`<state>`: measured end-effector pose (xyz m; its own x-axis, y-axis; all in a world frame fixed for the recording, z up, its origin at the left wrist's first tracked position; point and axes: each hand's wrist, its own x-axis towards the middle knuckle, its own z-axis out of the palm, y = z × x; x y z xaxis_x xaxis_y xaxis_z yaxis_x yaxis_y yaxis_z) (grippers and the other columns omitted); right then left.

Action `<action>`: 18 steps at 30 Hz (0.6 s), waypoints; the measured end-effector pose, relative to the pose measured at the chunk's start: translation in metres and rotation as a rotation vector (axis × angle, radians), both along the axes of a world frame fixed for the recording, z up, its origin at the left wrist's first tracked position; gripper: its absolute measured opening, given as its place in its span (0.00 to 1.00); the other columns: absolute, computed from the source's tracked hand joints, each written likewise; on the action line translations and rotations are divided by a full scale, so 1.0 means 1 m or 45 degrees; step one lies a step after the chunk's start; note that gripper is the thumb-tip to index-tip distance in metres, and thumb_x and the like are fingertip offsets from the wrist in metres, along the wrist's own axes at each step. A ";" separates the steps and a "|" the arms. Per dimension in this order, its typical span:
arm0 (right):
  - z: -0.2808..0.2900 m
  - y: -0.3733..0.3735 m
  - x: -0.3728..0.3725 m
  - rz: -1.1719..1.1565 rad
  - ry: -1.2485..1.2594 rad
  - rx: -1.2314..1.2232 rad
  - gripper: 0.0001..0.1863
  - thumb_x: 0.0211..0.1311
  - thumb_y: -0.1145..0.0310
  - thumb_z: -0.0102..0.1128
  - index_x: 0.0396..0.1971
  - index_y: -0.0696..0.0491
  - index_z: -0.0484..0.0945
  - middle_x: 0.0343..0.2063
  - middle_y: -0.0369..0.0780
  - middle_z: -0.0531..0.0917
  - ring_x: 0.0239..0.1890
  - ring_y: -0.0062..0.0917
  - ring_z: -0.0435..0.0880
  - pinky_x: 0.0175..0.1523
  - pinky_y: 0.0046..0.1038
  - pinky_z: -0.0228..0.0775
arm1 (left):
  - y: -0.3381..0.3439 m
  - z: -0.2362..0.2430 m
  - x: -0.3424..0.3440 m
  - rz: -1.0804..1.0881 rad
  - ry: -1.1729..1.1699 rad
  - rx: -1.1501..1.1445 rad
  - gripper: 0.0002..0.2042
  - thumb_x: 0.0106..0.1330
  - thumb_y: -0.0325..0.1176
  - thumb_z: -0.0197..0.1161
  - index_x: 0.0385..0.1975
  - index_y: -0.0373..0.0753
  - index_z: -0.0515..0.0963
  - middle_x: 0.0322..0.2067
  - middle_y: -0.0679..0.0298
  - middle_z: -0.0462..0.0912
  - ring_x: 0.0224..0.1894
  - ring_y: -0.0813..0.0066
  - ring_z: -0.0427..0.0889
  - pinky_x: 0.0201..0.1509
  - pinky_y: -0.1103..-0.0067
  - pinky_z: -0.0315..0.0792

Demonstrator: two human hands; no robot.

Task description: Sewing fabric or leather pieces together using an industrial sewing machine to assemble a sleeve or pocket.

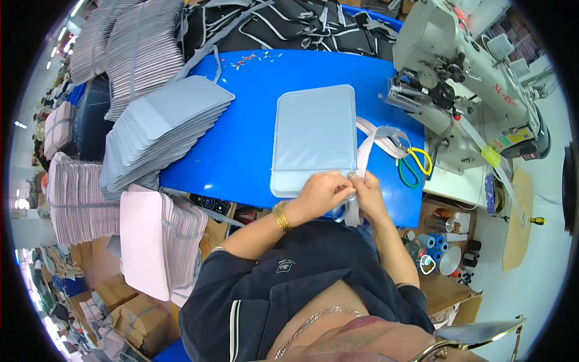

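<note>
My left hand [329, 193], wrist in a gold watch band, is closed in a pinch beside the lower right corner of a grey padded panel [313, 130] lying flat; what its fingertips hold is too small to make out. My right hand [369, 193] pinches a pale pink strap [363, 158] just right of the panel, close against my left fingertips. The strap loops up behind the panel's right side and hangs down below my hands. Scissors with yellow and green handles [416, 163] lie to the right, partly under the strap's loop.
A blue table [229, 151] bears stacked grey panels [163, 114] at left and scattered scraps. Pink panel stacks [145, 241] stand lower left; black pieces with grey trim [265, 33] lie behind. An industrial sewing machine [488, 102] stands at right, with thread cones [434, 244] below.
</note>
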<state>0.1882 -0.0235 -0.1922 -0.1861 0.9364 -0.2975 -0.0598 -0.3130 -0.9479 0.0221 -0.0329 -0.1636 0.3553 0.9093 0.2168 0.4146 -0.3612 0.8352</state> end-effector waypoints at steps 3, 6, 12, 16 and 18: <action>0.017 -0.001 0.022 0.183 -0.087 0.026 0.11 0.68 0.66 0.55 0.41 0.59 0.78 0.31 0.35 0.82 0.34 0.16 0.77 0.39 0.23 0.70 | 0.027 0.013 -0.007 -0.044 0.088 0.214 0.06 0.61 0.30 0.63 0.33 0.36 0.82 0.33 0.57 0.81 0.38 0.60 0.82 0.40 0.69 0.75; 0.032 0.000 0.032 0.446 -0.611 0.359 0.12 0.67 0.66 0.56 0.44 0.59 0.77 0.29 0.37 0.81 0.32 0.18 0.76 0.38 0.25 0.70 | 0.071 0.030 -0.012 -0.326 0.365 0.738 0.07 0.62 0.33 0.62 0.34 0.37 0.82 0.38 0.58 0.82 0.49 0.59 0.78 0.51 0.66 0.72; 0.040 -0.011 0.032 0.449 -0.375 0.266 0.16 0.66 0.64 0.58 0.47 0.59 0.76 0.30 0.39 0.81 0.33 0.19 0.76 0.39 0.27 0.70 | 0.107 0.049 -0.024 -0.885 0.575 -0.048 0.07 0.61 0.34 0.64 0.33 0.37 0.81 0.35 0.58 0.82 0.38 0.60 0.81 0.41 0.71 0.74; 0.044 -0.008 0.024 0.441 -0.408 0.326 0.23 0.63 0.60 0.62 0.54 0.57 0.73 0.42 0.41 0.82 0.44 0.23 0.79 0.50 0.30 0.71 | 0.103 0.060 -0.021 -0.946 0.271 0.258 0.05 0.59 0.32 0.63 0.28 0.37 0.79 0.48 0.56 0.79 0.38 0.58 0.82 0.41 0.70 0.76; 0.049 -0.002 0.020 0.546 -0.361 0.281 0.25 0.67 0.58 0.56 0.58 0.57 0.70 0.49 0.46 0.80 0.54 0.29 0.76 0.60 0.32 0.65 | 0.101 0.066 -0.019 -0.964 0.256 0.154 0.05 0.57 0.31 0.61 0.25 0.37 0.77 0.59 0.52 0.73 0.44 0.58 0.82 0.41 0.71 0.77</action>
<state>0.2080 -0.0255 -0.1434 -0.5056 0.8401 -0.1965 0.2957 -0.0452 -0.9542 0.0028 0.0679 -0.0979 0.9106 0.3789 0.1648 0.1585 -0.6888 0.7074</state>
